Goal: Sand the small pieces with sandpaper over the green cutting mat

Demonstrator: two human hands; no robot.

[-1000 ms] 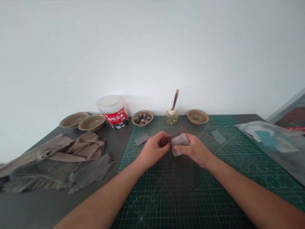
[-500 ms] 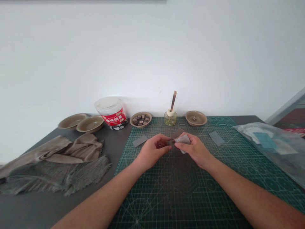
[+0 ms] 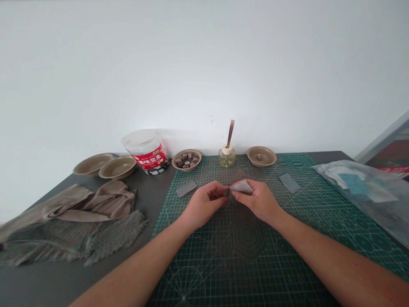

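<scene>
Above the green cutting mat, my two hands meet near the middle. My right hand is closed on a folded grey sheet, its tip pointing left. My left hand is pinched at the sheet's tip, around something small and dark that I cannot make out. A brownish flat piece lies on the mat just behind my hands. One grey rectangle rests to the left of my hands and another grey rectangle to the right.
Behind stand a bowl of brown stones, a reed diffuser and a bowl with one small thing. Leftward are two bowls, a plastic tub and crumpled cloth. A clear bag lies right.
My hands have drawn closer together. The grey sheet has turned and now looks narrower, its tip against my left fingertips. The view has shifted slightly.
</scene>
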